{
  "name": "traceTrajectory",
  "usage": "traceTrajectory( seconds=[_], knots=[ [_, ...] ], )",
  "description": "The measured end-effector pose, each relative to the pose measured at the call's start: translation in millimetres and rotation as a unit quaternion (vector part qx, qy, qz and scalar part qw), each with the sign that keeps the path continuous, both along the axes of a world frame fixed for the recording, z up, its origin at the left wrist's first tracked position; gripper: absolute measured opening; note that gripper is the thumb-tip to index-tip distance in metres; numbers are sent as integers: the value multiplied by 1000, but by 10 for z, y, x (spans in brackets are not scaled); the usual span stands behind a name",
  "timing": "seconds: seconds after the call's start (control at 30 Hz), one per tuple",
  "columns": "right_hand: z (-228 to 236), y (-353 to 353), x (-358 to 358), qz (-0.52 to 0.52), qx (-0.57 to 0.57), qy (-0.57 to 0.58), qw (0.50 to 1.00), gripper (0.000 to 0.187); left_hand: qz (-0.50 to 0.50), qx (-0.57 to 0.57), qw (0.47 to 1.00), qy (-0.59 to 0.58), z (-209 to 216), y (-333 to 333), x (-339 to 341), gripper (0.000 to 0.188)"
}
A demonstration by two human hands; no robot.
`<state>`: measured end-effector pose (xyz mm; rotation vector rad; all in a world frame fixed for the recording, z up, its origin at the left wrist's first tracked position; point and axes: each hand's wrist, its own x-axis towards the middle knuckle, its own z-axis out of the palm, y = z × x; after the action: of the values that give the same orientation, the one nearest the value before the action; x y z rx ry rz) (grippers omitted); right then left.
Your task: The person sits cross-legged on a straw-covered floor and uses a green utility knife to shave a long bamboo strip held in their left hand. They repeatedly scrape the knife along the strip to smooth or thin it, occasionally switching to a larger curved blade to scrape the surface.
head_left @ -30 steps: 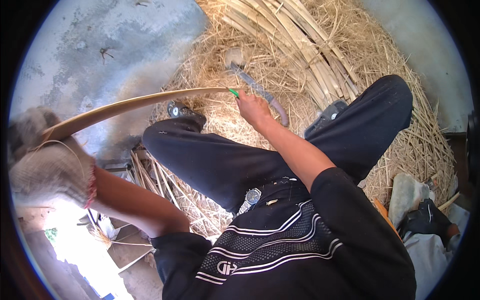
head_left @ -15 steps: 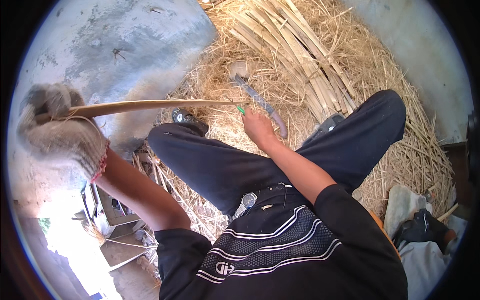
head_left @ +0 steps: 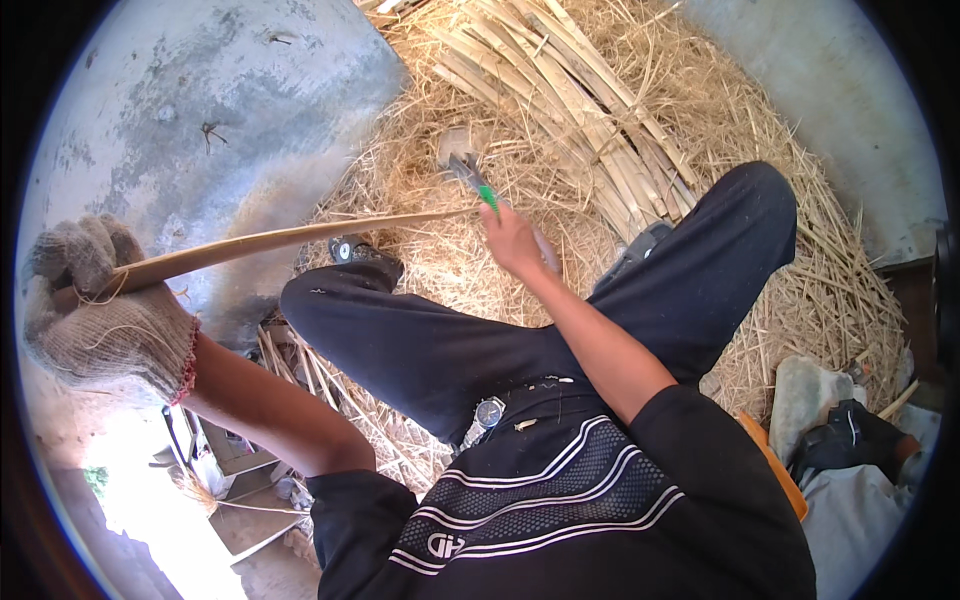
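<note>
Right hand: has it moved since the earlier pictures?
Yes, to the right: judged against the long knife on the straw, the right hand with its green tool now covers the knife's middle, earlier uncovered.

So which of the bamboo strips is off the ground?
The bamboo strip gripped by the gloved left hand; the stacked strips near the right shoe lie on shavings, unheld.

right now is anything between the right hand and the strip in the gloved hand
Nothing visible but the green tool in the right hand, by the thin end of the strip; whether either touches it, I cannot tell.
</note>
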<state>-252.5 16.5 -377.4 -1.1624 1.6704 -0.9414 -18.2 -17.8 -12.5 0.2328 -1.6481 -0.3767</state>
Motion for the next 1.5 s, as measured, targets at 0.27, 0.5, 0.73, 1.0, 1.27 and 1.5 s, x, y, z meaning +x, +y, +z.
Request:
traceTrajectory(
  seconds=[0.27, 0.5, 0.73, 1.0, 1.27, 1.5],
  knots=[
    [-228, 112, 340, 26, -11, 247, 969, 34, 307, 30, 944, 117, -1, 214, -533, 20],
    [-115, 41, 308, 67, -7, 204, 977, 32, 388, -2, 918, 78, -55, 240, -495, 22],
    [-338, -122, 182, 93, 106, -207, 968, 40, -163, 93, 979, -76, 140, 104, -11, 10],
    [-306, -20, 443, 76, 58, 308, 947, 26, -162, 141, 975, -64, 159, 173, 277, 16],
    [-917, 121, -307, 4, 289, 212, 934, 30, -184, 207, 960, -39, 68, 365, 341, 7],
    [-121, -326, 301, -83, 90, -267, 956, 37, -133, 151, 977, -66, 166, 150, 770, 17]
  ],
)
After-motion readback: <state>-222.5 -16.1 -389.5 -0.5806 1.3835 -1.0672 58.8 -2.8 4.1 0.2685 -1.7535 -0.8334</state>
